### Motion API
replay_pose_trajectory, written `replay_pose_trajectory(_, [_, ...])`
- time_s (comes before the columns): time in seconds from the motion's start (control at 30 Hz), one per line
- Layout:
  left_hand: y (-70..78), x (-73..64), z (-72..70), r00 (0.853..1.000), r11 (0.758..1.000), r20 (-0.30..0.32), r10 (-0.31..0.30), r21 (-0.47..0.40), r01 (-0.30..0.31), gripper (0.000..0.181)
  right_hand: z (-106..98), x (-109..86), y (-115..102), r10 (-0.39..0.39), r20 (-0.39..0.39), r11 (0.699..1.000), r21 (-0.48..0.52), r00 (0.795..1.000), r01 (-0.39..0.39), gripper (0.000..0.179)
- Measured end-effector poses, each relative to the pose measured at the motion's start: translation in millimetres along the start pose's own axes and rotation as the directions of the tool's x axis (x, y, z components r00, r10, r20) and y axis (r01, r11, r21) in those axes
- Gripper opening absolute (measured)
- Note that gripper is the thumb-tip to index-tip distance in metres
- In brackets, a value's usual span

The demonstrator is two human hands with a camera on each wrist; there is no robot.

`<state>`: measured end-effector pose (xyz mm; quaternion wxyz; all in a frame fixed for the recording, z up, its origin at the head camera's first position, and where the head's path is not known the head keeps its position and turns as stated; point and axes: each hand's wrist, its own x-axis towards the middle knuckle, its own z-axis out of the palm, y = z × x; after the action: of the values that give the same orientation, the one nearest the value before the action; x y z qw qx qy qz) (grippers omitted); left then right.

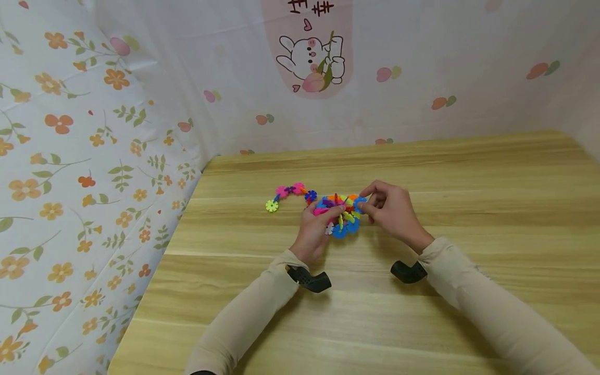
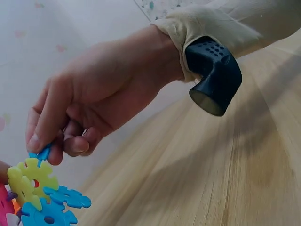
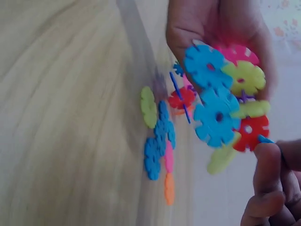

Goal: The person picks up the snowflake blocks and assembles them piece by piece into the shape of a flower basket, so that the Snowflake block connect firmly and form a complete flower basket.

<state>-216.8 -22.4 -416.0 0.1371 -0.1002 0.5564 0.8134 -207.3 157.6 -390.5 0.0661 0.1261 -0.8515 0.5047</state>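
Observation:
My left hand [image 1: 313, 229] holds a cluster of interlocked plastic snowflake discs [image 1: 340, 229] above the table, its thumb lying over the top. Blue, yellow-green, red, pink and white notched discs make up the cluster. On its right side, my right hand [image 1: 392, 209] pinches a blue snowflake disc [image 1: 360, 204] between thumb and index finger. In the right wrist view that disc shows edge-on as a blue sliver [image 3: 265, 139], right beside a red disc [image 3: 252, 132] of the cluster. Seen from the left wrist, the pinched disc [image 2: 43, 153] is close above a yellow-green disc [image 2: 40, 174].
A curved chain of joined discs [image 1: 298, 188] extends left from behind the cluster, ending in a yellow-green disc [image 1: 272, 206]. More blue, pink and orange discs [image 3: 161, 129] show past the cluster in the right wrist view. Patterned cloth [image 1: 225, 62] hangs behind the wooden table [image 1: 469, 172].

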Motion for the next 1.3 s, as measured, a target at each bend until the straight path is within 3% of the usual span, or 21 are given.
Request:
replay_pose_trajectory(0.3, [-0.7,-1.2,5.2,1.000,0.999,0.018,0.025,0.039,-0.026,0.050,3.8,-1.6,-0.3,0.061,-0.023,0.990,0.129,0.998,-0.057,0.009])
replay_pose_trajectory(0.5, [1.7,-1.0,-1.4,0.997,0.998,0.076,0.022,0.062,-0.027,0.040,3.1,0.4,0.3,0.104,0.076,0.975,0.189,0.992,-0.117,0.011])
replay_pose_trajectory(0.67, [11.7,-1.0,-14.7,0.990,0.998,0.138,0.014,0.060,-0.023,0.026,-7.2,6.4,0.8,0.073,0.221,0.988,0.117,0.972,-0.101,0.016])
replay_pose_trajectory(0.77, [18.9,-0.2,-24.9,0.989,0.999,0.147,0.013,0.044,-0.019,0.029,-12.3,12.6,2.7,0.061,0.274,0.995,0.065,0.960,-0.081,0.021])
replay_pose_trajectory(0.87, [23.3,0.3,-36.0,0.990,0.999,0.138,0.013,0.039,-0.019,0.037,-11.7,19.1,7.4,0.050,0.330,0.997,-0.065,0.943,-0.030,0.017])
replay_pose_trajectory(0.97, [25.0,0.3,-45.4,0.992,0.998,0.125,0.009,0.060,-0.016,0.041,-3.7,24.2,12.5,0.014,0.397,0.960,-0.261,0.918,0.098,0.013])
replay_pose_trajectory(1.1, [24.4,0.0,-50.3,0.992,0.996,0.123,0.004,0.084,-0.014,0.043,11.6,25.2,15.5,0.021,0.439,0.863,-0.462,0.898,0.206,0.021])
replay_pose_trajectory(1.2, [24.0,0.2,-50.4,0.992,0.996,0.122,0.007,0.091,-0.018,0.042,19.9,24.9,14.2,0.033,0.431,0.818,-0.530,0.902,0.223,0.022])
replay_pose_trajectory(1.3, [24.8,0.3,-49.7,0.993,0.995,0.121,0.013,0.098,-0.025,0.040,23.3,26.9,13.0,0.022,0.419,0.809,-0.540,0.908,0.230,0.014])
